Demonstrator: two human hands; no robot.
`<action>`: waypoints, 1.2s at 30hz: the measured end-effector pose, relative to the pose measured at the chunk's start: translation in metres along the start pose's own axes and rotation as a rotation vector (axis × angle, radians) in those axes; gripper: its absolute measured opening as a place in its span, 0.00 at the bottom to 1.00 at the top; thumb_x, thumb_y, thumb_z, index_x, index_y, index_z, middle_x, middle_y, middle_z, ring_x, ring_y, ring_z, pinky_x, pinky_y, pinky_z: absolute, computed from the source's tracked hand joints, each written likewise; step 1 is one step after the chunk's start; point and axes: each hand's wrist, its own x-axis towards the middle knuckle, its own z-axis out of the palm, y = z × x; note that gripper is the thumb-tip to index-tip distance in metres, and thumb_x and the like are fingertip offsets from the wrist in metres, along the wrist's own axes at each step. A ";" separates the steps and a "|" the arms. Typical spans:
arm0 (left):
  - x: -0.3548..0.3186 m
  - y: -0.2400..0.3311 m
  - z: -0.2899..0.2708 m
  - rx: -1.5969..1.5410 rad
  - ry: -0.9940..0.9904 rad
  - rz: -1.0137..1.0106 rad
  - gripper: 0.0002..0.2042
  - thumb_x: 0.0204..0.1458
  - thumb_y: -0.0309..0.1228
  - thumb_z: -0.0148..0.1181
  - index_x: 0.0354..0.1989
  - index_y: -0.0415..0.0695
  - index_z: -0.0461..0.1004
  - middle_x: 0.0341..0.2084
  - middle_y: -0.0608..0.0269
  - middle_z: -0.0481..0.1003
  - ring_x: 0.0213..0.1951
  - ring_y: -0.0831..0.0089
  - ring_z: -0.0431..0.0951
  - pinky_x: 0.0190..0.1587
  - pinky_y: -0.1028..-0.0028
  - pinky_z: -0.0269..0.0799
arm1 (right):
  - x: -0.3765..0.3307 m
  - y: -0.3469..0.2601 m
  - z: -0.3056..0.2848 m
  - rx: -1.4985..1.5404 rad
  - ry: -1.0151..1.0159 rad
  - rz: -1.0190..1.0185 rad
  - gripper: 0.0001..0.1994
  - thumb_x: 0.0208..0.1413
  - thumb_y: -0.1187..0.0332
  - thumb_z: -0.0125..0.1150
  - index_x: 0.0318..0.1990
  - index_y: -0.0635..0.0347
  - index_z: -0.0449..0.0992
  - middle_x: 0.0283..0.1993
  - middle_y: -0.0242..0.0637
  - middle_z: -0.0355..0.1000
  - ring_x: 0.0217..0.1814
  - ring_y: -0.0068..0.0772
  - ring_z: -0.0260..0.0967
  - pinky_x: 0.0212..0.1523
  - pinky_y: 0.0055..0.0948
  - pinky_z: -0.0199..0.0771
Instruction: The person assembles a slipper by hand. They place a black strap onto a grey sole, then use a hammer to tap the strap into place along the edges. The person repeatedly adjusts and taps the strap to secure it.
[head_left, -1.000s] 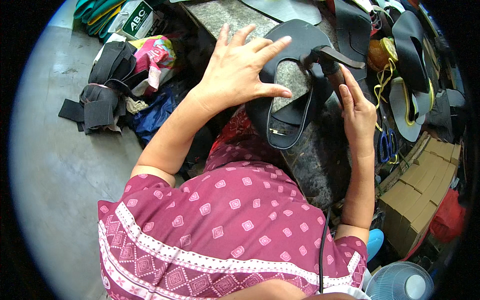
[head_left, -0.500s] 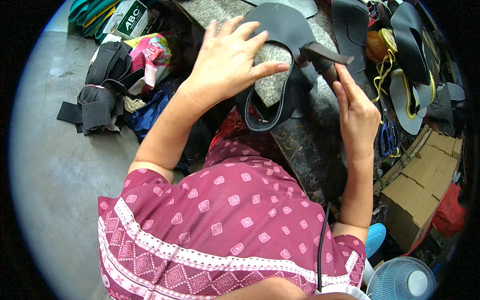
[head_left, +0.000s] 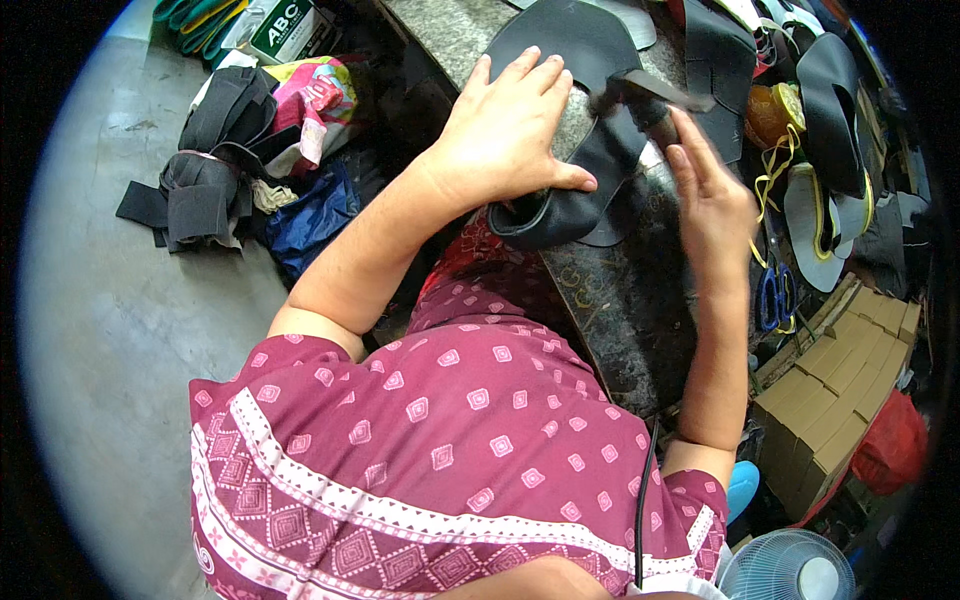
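Observation:
My left hand (head_left: 505,135) rests on a black leather piece, perhaps a shoe upper (head_left: 565,40), with its fingers stretched out and the thumb against a rolled lower edge. Under the piece lies a speckled stone slab (head_left: 440,35). In my right hand (head_left: 715,205) is the handle of a hammer (head_left: 655,125), my fingers closed around it. The hammer's head hangs over or near the right side of the leather, smeared by motion; whether it touches cannot be told.
A dark worktop (head_left: 630,290) supports the slab. To the right are blue-handled scissors (head_left: 775,295), grey soles with yellow edging (head_left: 812,225), black leather pieces (head_left: 720,60) and a cardboard box (head_left: 835,385). Black fabric scraps (head_left: 205,190) lie on the left; a fan (head_left: 790,570) stands lower right.
My left hand has shifted right and down over the leather. The opening that showed stone is now folded over and mostly covered. The hammer has moved slightly left.

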 end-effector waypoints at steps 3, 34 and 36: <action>-0.001 0.001 0.000 0.016 0.011 0.022 0.53 0.41 0.64 0.69 0.69 0.36 0.62 0.71 0.48 0.60 0.75 0.56 0.53 0.74 0.47 0.47 | -0.004 0.003 0.003 -0.287 -0.113 0.039 0.17 0.66 0.53 0.58 0.60 0.34 0.78 0.42 0.43 0.81 0.38 0.46 0.81 0.36 0.37 0.78; -0.002 -0.026 0.005 -0.163 0.005 0.167 0.56 0.32 0.60 0.76 0.68 0.34 0.63 0.71 0.47 0.60 0.75 0.54 0.53 0.74 0.44 0.42 | -0.048 0.000 -0.031 -0.053 -0.043 -0.072 0.15 0.62 0.66 0.65 0.54 0.60 0.81 0.43 0.45 0.81 0.38 0.37 0.81 0.40 0.29 0.78; -0.002 -0.024 0.008 -0.185 -0.004 0.150 0.57 0.32 0.60 0.76 0.68 0.33 0.62 0.71 0.46 0.59 0.75 0.54 0.51 0.74 0.43 0.41 | -0.048 0.002 -0.032 0.181 0.011 0.181 0.15 0.65 0.67 0.62 0.55 0.64 0.80 0.45 0.47 0.82 0.39 0.33 0.80 0.43 0.30 0.79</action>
